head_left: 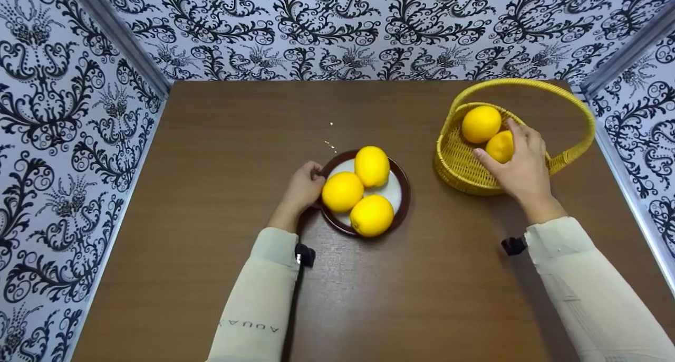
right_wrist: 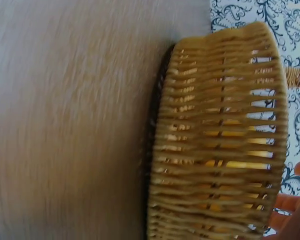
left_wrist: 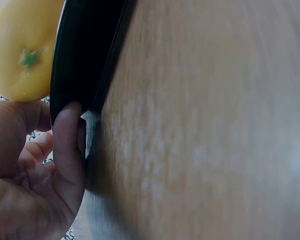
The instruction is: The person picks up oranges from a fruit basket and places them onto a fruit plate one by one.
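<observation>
My left hand (head_left: 306, 187) pinches the left rim of a brown-edged plate (head_left: 404, 193) with a pale middle. Its thumb and fingers show on the rim in the left wrist view. Three yellow lemons (head_left: 372, 216) sit on this plate; one lemon (left_wrist: 25, 50) shows a green star-shaped stem end. My right hand (head_left: 527, 167) is over the right side of a yellow wicker basket (head_left: 459, 169), thumb and fingers spread above a lemon (head_left: 500, 146). Another lemon (head_left: 481, 124) lies farther back in the basket. The right wrist view shows the basket's woven side (right_wrist: 215, 135), with fingers at its rim.
The basket's tall handle (head_left: 527, 82) arches up behind and to the right of my right hand. Patterned walls (head_left: 348, 29) border the brown table (head_left: 237, 124) at the back and sides. Small pale specks lie behind the plate.
</observation>
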The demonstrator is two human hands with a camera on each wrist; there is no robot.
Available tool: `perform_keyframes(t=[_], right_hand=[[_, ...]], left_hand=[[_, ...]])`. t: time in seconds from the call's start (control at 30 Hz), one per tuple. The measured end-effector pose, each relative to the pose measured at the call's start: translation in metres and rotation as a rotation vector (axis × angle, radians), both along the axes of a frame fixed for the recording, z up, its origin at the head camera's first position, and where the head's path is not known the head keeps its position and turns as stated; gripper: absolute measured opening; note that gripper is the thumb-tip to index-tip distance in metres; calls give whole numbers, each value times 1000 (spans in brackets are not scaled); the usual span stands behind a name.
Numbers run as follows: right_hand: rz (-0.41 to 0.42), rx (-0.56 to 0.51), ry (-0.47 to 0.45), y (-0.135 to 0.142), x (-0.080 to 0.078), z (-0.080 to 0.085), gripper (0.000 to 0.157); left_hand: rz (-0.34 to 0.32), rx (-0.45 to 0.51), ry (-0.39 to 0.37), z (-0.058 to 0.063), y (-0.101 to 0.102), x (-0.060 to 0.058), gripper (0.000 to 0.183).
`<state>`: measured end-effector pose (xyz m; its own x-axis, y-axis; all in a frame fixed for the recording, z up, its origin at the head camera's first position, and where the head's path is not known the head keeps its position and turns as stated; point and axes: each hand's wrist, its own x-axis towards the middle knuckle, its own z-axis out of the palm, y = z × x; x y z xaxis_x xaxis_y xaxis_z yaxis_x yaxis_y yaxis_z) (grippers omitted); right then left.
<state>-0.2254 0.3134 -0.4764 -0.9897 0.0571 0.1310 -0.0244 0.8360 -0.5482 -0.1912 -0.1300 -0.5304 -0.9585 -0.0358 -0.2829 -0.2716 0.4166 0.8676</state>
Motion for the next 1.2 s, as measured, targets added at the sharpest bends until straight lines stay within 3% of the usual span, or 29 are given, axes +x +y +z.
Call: perform_keyframes(t=[0.73,1.2], right_hand=[[-72,-1,-139,18,-10,-9,108],[-91,-5,-132,21,-14,-10,86]], left_hand=[[4,22,5,-1,0,2,18],[11,31,2,0,0,2,17]])
